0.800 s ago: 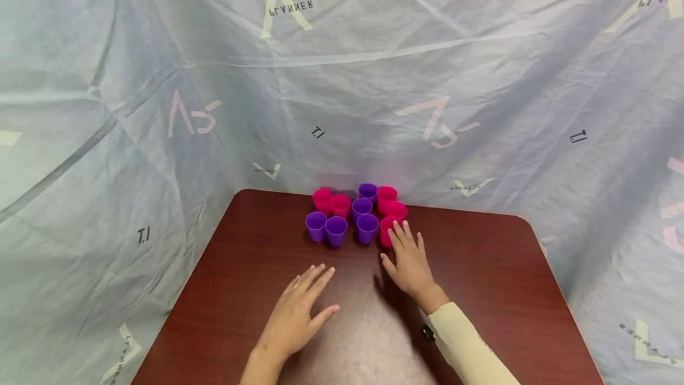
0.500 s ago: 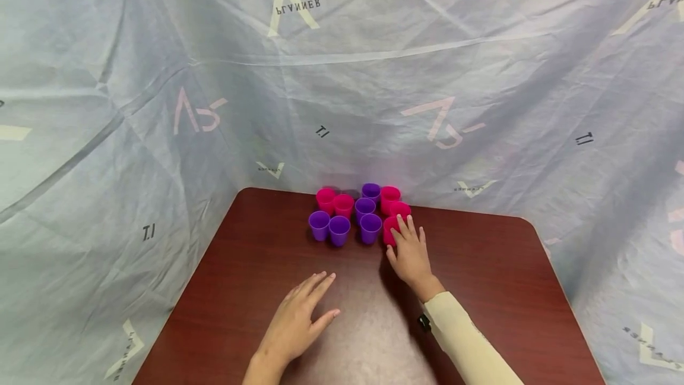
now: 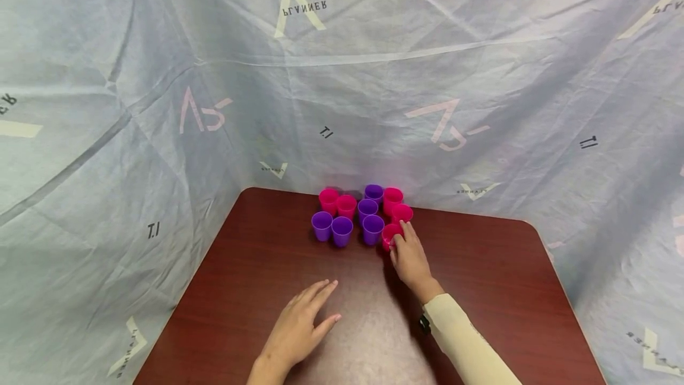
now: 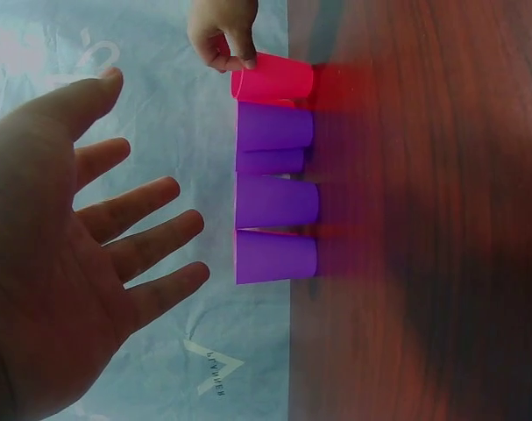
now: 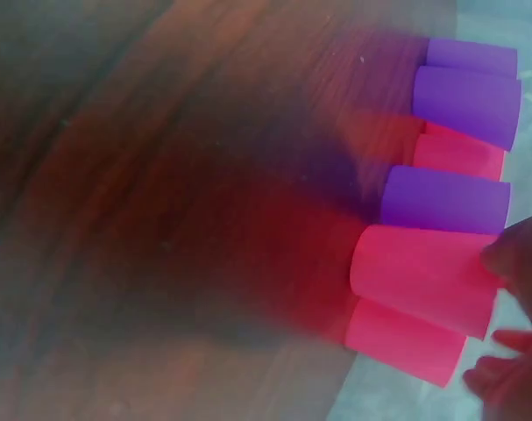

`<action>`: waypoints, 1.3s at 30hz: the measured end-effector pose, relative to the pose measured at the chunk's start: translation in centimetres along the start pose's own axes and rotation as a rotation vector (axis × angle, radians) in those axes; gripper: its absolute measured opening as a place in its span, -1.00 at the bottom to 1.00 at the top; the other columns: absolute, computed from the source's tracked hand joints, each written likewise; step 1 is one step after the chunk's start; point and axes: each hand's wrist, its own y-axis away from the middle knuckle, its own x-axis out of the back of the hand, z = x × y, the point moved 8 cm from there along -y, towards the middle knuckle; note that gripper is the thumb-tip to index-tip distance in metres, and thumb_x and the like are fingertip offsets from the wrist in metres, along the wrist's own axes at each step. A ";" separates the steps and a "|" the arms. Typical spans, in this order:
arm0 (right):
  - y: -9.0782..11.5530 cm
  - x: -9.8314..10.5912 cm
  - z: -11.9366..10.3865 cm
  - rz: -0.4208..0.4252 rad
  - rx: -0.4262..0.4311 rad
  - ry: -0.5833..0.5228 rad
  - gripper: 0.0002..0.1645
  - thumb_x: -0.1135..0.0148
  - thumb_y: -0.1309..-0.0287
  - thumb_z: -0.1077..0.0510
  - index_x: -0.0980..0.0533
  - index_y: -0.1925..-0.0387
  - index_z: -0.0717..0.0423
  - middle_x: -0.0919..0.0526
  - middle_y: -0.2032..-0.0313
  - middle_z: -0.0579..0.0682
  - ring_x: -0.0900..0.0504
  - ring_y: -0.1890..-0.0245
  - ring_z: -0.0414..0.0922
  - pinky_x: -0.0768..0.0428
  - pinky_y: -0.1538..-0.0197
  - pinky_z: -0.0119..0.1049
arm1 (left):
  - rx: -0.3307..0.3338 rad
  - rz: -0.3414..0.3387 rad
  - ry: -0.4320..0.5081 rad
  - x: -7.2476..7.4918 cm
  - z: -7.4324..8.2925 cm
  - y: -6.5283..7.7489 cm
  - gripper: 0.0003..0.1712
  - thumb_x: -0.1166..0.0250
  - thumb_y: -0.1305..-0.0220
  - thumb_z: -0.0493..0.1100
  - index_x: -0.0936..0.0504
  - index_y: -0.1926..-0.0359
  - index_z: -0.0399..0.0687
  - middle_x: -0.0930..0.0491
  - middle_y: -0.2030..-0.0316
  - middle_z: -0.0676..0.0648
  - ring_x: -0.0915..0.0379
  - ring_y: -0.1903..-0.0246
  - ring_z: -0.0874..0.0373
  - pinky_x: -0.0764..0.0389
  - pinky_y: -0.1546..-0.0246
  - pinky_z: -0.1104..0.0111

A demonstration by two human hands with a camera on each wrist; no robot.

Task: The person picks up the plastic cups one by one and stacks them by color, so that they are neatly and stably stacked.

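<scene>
My right hand (image 3: 411,260) pinches the rim of the nearest pink cup (image 3: 390,235), at the right front of the group of cups. In the right wrist view the thumb lies against that pink cup (image 5: 423,274), which leans slightly; a second pink cup (image 5: 406,342) is beside it. Just left of it stands a purple cup (image 3: 372,230), upright with its mouth up. My left hand (image 3: 294,328) hovers over the table nearer to me, its fingers spread and holding nothing. In the left wrist view the left palm (image 4: 55,246) faces the row of cups.
Further left stand two purple cups (image 3: 342,232) with two pink cups (image 3: 346,207) behind them. More purple cups (image 3: 367,210) and pink cups (image 3: 402,212) form columns toward the back. The brown table (image 3: 256,266) ends at a grey printed sheet (image 3: 342,94).
My right hand has closed its fingers on the front pink cup's rim, and the cup has tipped slightly toward me. The left hand has drawn back a little. The head view has shifted slightly.
</scene>
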 end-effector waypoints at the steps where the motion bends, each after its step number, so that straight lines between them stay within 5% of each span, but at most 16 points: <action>1: 0.1 0.1 0.0 0.007 0.002 -0.016 -0.88 -0.36 -0.25 0.28 -0.52 0.30 0.19 -0.46 -0.41 0.41 -0.40 -0.48 0.38 -0.45 -0.47 0.24 | -0.001 -0.003 0.000 -0.2 0.0 0.0 -0.28 -0.36 -0.43 0.15 -0.43 -0.53 0.20 -0.56 -0.40 -0.08 -0.56 -0.36 -0.05 -0.60 -0.28 -0.11; 10: 1.7 0.9 -0.5 0.032 -0.033 -0.137 -0.83 -0.32 -0.25 0.28 -0.44 0.34 0.16 -0.47 -0.40 0.39 -0.41 -0.47 0.40 -0.47 -0.46 0.21 | 0.000 -0.042 0.008 -1.8 -0.3 0.5 -0.33 -0.42 -0.40 0.04 -0.50 -0.48 0.15 -0.56 -0.39 -0.06 -0.56 -0.36 -0.02 -0.62 -0.28 -0.04; 21: 2.8 3.0 -2.3 0.179 0.027 -0.214 -0.73 -0.50 0.04 0.26 -0.48 0.48 0.08 -0.66 -0.21 0.21 -0.59 -0.21 0.19 -0.71 -0.06 0.02 | -0.016 -0.104 0.093 -4.6 -0.6 0.8 -0.35 -0.42 -0.39 -0.05 -0.51 -0.45 0.07 -0.58 -0.37 -0.12 -0.59 -0.32 -0.04 -0.62 -0.26 -0.05; 25: 2.8 3.4 -3.3 0.183 0.053 -0.229 -0.68 -0.55 0.11 0.23 -0.57 0.31 0.12 -0.65 -0.11 0.17 -0.60 -0.10 0.13 -0.71 0.00 -0.01 | -0.010 -0.103 0.112 -5.1 -0.7 0.8 -0.33 -0.43 -0.38 -0.07 -0.50 -0.46 0.08 -0.59 -0.35 -0.08 -0.59 -0.32 0.00 -0.62 -0.27 -0.01; 31: 2.9 3.8 -4.8 0.149 0.053 -0.214 -0.29 -0.62 0.16 0.17 -0.61 -0.13 0.20 -0.61 -0.06 0.12 -0.58 -0.03 0.08 -0.69 -0.03 0.00 | 0.003 -0.118 0.179 -5.6 -0.5 0.4 -0.29 -0.42 -0.39 -0.10 -0.44 -0.50 0.12 -0.55 -0.36 0.04 -0.57 -0.31 0.08 -0.61 -0.30 0.07; 39: 3.3 3.8 -7.0 0.096 0.099 -0.220 -0.24 -0.64 0.20 0.15 -0.65 -0.15 0.27 -0.60 -0.03 0.11 -0.60 -0.04 0.06 -0.71 -0.03 -0.05 | 0.030 -0.127 0.238 -6.1 0.1 -0.3 -0.21 -0.42 -0.39 -0.08 -0.34 -0.57 0.16 -0.49 -0.43 -0.03 -0.54 -0.36 0.05 -0.58 -0.34 0.05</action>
